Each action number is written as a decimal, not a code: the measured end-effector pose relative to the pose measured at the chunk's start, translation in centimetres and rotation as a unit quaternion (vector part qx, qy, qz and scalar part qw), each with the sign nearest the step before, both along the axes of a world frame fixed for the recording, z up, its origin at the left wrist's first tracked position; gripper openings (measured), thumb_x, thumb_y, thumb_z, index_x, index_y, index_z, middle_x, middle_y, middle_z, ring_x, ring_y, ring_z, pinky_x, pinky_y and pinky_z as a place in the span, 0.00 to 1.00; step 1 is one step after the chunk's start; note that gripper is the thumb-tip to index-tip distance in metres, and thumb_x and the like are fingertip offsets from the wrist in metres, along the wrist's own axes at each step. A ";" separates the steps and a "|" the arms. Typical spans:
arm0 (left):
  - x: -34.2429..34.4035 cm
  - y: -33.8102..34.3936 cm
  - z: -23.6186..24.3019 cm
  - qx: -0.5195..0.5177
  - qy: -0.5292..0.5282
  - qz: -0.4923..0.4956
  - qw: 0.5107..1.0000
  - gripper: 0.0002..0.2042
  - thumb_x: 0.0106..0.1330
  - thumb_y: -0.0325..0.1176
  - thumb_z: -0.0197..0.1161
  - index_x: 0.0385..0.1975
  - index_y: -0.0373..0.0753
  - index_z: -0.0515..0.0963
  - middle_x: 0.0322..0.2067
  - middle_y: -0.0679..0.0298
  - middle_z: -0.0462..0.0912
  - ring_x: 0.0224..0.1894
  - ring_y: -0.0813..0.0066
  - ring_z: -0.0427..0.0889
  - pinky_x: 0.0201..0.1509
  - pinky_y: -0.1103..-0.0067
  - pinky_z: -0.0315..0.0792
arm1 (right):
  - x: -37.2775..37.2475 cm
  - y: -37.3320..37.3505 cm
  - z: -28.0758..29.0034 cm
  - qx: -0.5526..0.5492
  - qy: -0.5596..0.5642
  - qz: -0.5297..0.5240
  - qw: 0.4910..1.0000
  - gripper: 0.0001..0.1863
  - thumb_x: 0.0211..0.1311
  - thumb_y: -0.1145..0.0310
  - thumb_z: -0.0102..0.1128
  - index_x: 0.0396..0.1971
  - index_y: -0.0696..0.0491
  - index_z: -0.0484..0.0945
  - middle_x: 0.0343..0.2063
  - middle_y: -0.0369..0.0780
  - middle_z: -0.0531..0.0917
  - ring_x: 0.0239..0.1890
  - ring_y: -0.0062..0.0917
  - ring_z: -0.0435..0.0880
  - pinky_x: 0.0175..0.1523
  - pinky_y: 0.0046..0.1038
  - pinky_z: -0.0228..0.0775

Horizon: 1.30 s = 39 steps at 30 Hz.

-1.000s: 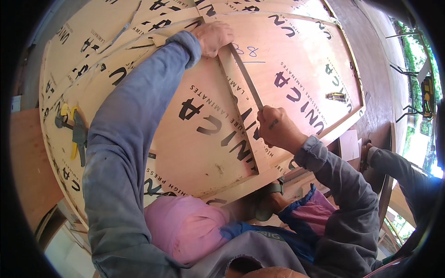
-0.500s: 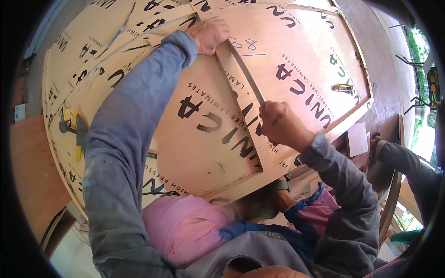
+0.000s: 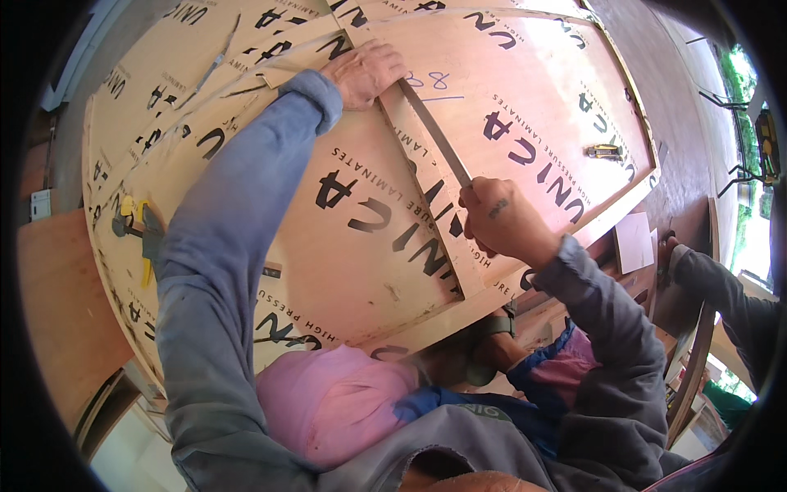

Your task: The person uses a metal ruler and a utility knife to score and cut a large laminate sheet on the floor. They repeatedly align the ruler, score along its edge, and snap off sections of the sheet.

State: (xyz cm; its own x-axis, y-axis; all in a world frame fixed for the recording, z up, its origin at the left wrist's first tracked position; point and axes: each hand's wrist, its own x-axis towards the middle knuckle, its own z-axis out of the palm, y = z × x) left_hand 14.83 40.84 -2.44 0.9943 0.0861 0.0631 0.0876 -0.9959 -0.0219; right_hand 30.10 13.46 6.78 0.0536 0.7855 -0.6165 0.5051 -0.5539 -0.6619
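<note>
A long, flat metal file (image 3: pixel 439 133) lies aslant over a narrow wooden strip (image 3: pixel 426 176) on the large printed board (image 3: pixel 361 254). My right hand (image 3: pixel 502 217) is closed round its near end, and the handle is hidden in the fist. At the far end my left hand (image 3: pixel 365 74) presses down with bent fingers on the file's tip, which those fingers cover. Raised strips border the board, and blue handwriting (image 3: pixel 430 82) marks the panel just right of the file.
On the board's right lies a yellow-and-black tool (image 3: pixel 604 152). A hammer (image 3: pixel 127 225) and a yellow-handled tool (image 3: pixel 149 246) rest by its left edge. A white sheet (image 3: pixel 634 243) leans at the right. Another person's dark sleeve (image 3: pixel 725 287) shows beyond it.
My left hand has come slightly nearer to me, with the far end of the file. My right hand keeps its grip and has barely shifted.
</note>
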 end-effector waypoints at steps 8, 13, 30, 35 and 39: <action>0.2 -2.0 -0.6 -0.004 0.002 -0.024 1.000 0.25 0.49 0.20 0.66 0.52 0.38 0.79 0.53 0.63 0.81 0.60 0.65 0.74 0.72 0.69 0.64 | -0.6 -3.9 -2.1 0.045 0.004 0.039 0.998 0.12 0.67 0.75 0.49 0.24 0.64 0.73 0.11 0.44 0.78 0.13 0.30 0.83 0.18 0.29 0.77; 0.2 -2.4 -0.7 0.018 0.026 -0.016 0.999 0.26 0.51 0.19 0.65 0.54 0.39 0.79 0.58 0.64 0.80 0.63 0.65 0.73 0.74 0.69 0.62 | -1.0 -5.4 -7.3 0.204 -0.075 0.078 0.973 0.09 0.59 0.76 0.47 0.26 0.61 0.78 0.18 0.52 0.81 0.18 0.42 0.84 0.24 0.40 0.78; -0.4 -14.9 0.9 -0.094 0.056 -0.044 0.993 0.23 0.51 0.23 0.59 0.50 0.28 0.76 0.54 0.49 0.76 0.63 0.53 0.71 0.71 0.64 0.66 | 11.3 -15.2 10.4 0.069 -0.119 -0.292 0.947 0.18 0.79 0.57 0.48 0.40 0.57 0.78 0.18 0.33 0.76 0.12 0.12 0.69 0.15 0.15 0.58; 1.2 -18.7 1.7 -0.191 0.070 -0.122 0.972 0.17 0.48 0.24 0.61 0.40 0.30 0.77 0.47 0.52 0.78 0.55 0.53 0.76 0.62 0.66 0.72 | 8.8 -17.6 8.7 0.137 -0.083 -0.282 0.946 0.18 0.78 0.55 0.50 0.46 0.56 0.78 0.18 0.33 0.76 0.12 0.11 0.69 0.15 0.15 0.56; -0.4 -25.8 0.3 -0.345 -0.056 -0.185 0.919 0.15 0.53 0.29 0.62 0.41 0.31 0.79 0.44 0.54 0.80 0.53 0.56 0.77 0.59 0.67 0.74 | 7.7 -17.4 10.1 0.105 -0.123 -0.223 0.961 0.18 0.80 0.55 0.46 0.48 0.55 0.77 0.16 0.31 0.73 0.11 0.10 0.67 0.15 0.15 0.54</action>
